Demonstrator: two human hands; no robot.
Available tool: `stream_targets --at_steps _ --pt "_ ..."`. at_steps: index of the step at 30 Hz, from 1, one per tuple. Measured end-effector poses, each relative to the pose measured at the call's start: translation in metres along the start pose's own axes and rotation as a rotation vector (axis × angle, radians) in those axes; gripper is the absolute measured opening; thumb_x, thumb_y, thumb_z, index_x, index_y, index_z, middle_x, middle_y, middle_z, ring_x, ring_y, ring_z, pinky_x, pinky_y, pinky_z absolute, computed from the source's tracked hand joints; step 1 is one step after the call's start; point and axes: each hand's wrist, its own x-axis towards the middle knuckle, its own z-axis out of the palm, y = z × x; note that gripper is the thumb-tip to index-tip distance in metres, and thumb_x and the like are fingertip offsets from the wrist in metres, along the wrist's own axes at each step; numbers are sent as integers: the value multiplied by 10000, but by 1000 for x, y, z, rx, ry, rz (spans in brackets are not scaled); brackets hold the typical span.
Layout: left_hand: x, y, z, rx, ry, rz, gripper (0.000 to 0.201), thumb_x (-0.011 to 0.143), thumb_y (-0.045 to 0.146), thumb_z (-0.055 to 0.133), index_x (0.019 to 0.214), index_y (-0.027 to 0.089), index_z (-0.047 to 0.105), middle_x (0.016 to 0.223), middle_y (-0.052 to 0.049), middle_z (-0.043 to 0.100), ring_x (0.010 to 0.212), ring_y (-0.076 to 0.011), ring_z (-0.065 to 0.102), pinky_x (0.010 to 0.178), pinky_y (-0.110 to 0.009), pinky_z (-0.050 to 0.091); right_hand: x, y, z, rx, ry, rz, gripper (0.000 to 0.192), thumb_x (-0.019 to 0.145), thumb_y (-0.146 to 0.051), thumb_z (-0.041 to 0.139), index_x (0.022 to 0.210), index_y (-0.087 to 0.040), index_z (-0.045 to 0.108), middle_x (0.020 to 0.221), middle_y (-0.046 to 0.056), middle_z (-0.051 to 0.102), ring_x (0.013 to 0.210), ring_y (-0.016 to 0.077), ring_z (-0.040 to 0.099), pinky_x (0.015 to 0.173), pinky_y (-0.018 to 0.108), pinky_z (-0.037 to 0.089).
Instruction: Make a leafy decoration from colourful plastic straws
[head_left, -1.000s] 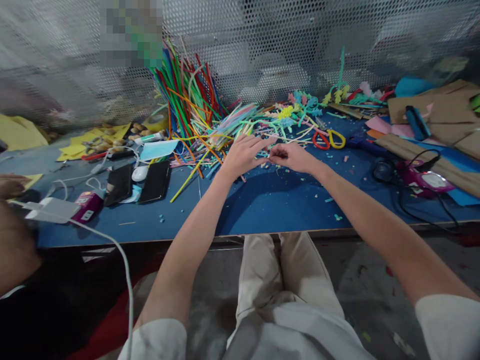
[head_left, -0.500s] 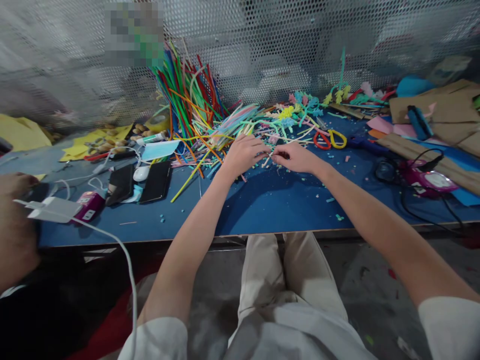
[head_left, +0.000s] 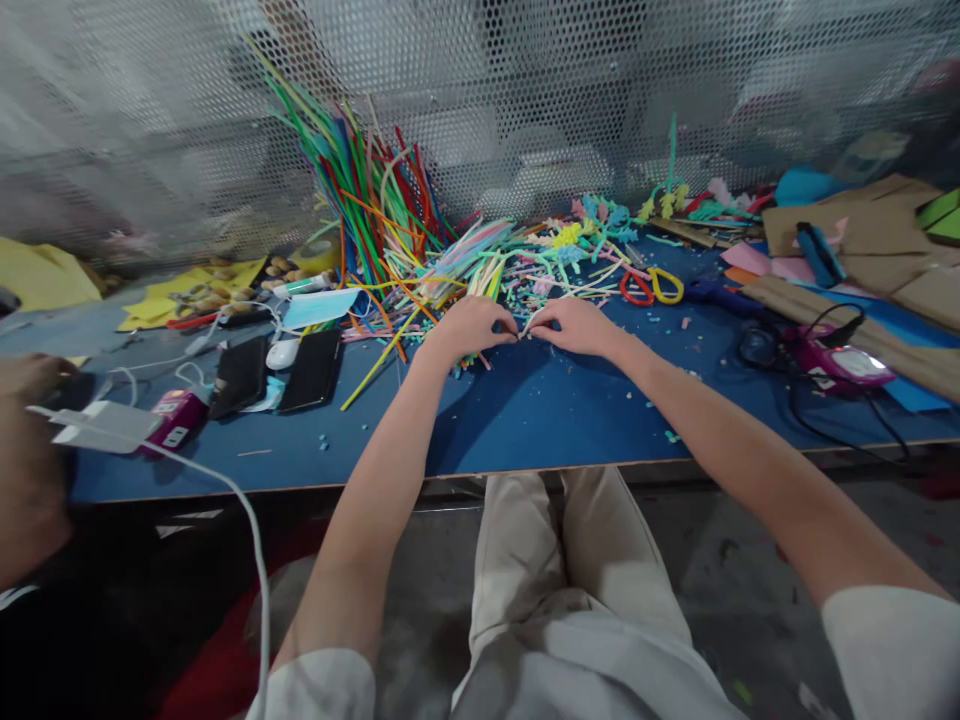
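Both hands meeting at table centre, fingertips pinched together. Left hand [head_left: 469, 330] curled, thumb and fingers nipping one end of a pale thin stem [head_left: 534, 320]; right hand [head_left: 574, 328] curled too, pinching the same stem from 3 o'clock. Stem itself mostly hidden between fingertips, only a short whitish bit showing, touching or just above the blue table [head_left: 525, 420].

Loose pile of coloured stems [head_left: 480, 255] at 12 o'clock of the hands, tall bundle [head_left: 360, 190] leaning on the mesh wall at 11 o'clock. Red and yellow scissors [head_left: 651, 287] at 2 o'clock, near. Two dark phones [head_left: 311, 368] and a white mouse [head_left: 283, 350] at 9 o'clock, well apart. Pink gadget with black cable [head_left: 840, 362] at 3 o'clock, far off. Another person's hand [head_left: 26, 378] at far 9 o'clock, not part of this.

For a clean bend or twist, likely best: keep both pinches close together, grip tight on the tips, turn one hand against the other, wrists low on the table for steadiness. Risk judged: stem slipping out, or stray scraps caught in the pinch.
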Motion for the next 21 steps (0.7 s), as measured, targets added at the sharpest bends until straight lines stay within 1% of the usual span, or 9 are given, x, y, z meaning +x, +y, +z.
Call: stream_targets --at_steps 2,3,7,9,10,12,15,17,21 --pt "0 0 0 32 -8 -14 155 935 341 717 916 298 864 860 -4 831 784 -198 734 720 -299 478 1 -1 1 38 18 5 257 1028 -377 644 1048 -276 880 1057 60 823 912 236 688 744 351 428" --pt "0 1 0 49 8 -24 154 937 329 711 915 295 860 850 -6 827 773 -199 729 713 -297 477 1 -1 1 64 39 13 265 1032 -391 640 1037 -271 876 1055 61 825 934 244 695 762 355 444" --pt "0 14 -7 46 164 -64 165 993 336 684 1004 264 833 964 -40 834 850 -208 740 748 -298 510 2 3 0 157 170 38 334 1057 -446 601 1028 -249 869 1054 88 815 1010 276 701 882 385 496" --pt "0 21 -10 3 231 -58 177 1030 321 659 1046 243 816 1037 -63 829 929 -213 751 797 -303 533 1 4 -2 198 231 23 387 1065 -496 580 1013 -240 866 1100 102 808 1068 288 699 941 399 499" --pt "0 24 -11 -23 253 -40 181 1045 310 646 1057 232 809 1059 -73 825 959 -215 754 827 -308 543 1 3 -4 228 250 25 418 1065 -525 574 989 -231 861 1094 105 805 1061 286 699 940 400 498" --pt "1 26 -12 -70 282 7 189 1069 290 624 1072 214 797 1072 -90 815 990 -213 753 884 -320 559 -1 -1 -7 327 252 74 474 1043 -589 590 927 -206 845 976 100 792 927 261 694 856 387 495" --pt "3 24 -9 -98 321 58 181 1081 272 617 1077 201 783 1050 -98 804 984 -207 747 918 -333 571 -3 -11 -12 572 181 222 513 950 -673 693 890 -183 830 750 60 707 676 190 592 686 356 440" --pt "3 22 -8 -95 342 73 161 1077 267 629 1069 198 775 1035 -97 800 976 -204 744 909 -332 575 -4 -17 -14 702 159 280 513 880 -693 765 887 -185 830 700 38 665 616 158 532 638 344 410" --pt "2 22 -8 -79 381 96 156 1079 271 634 1057 199 770 1015 -90 799 954 -199 738 889 -328 575 -4 -21 -13 797 248 329 437 794 -626 857 845 -193 829 650 14 614 586 131 472 601 333 371"
